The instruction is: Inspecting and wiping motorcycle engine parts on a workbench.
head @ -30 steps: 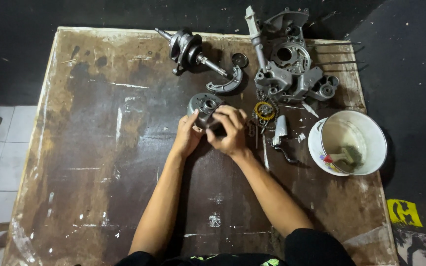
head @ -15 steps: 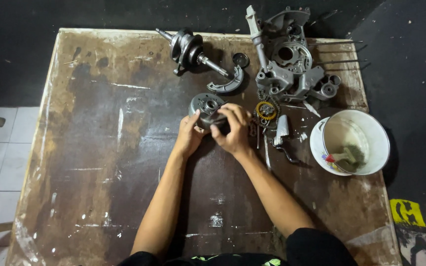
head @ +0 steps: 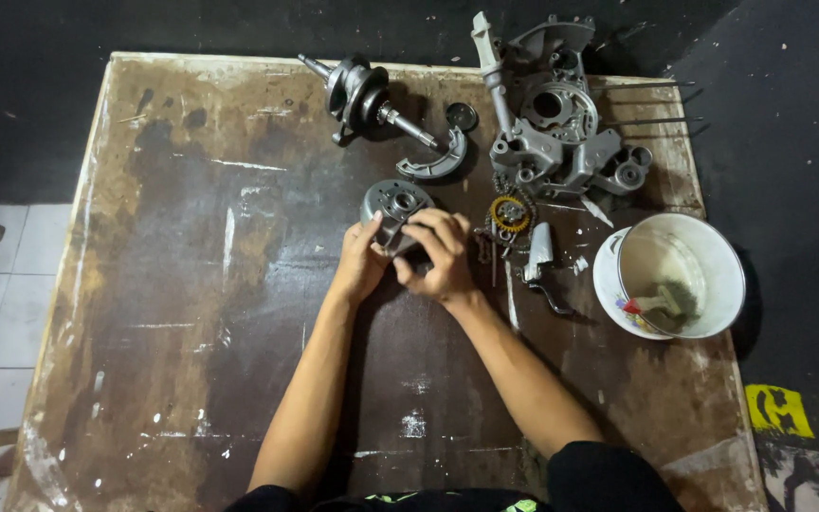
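A round grey metal engine part (head: 396, 202) stands on the worn brown table (head: 191, 284) near its middle. My left hand (head: 360, 265) grips its lower left side. My right hand (head: 438, 256) covers its lower right side, fingers curled over a small dark piece that is mostly hidden. Both hands press together on the part.
A crankshaft (head: 362, 95) and a curved brake shoe (head: 433, 161) lie at the back. A grey engine casing (head: 552, 133) sits at the back right, a gear with a yellow ring (head: 509, 213) beside my right hand. A white bucket (head: 680, 275) holds a brush.
Both hands stay on the round part; my fingers have shifted slightly over it. Nothing else on the table has moved.
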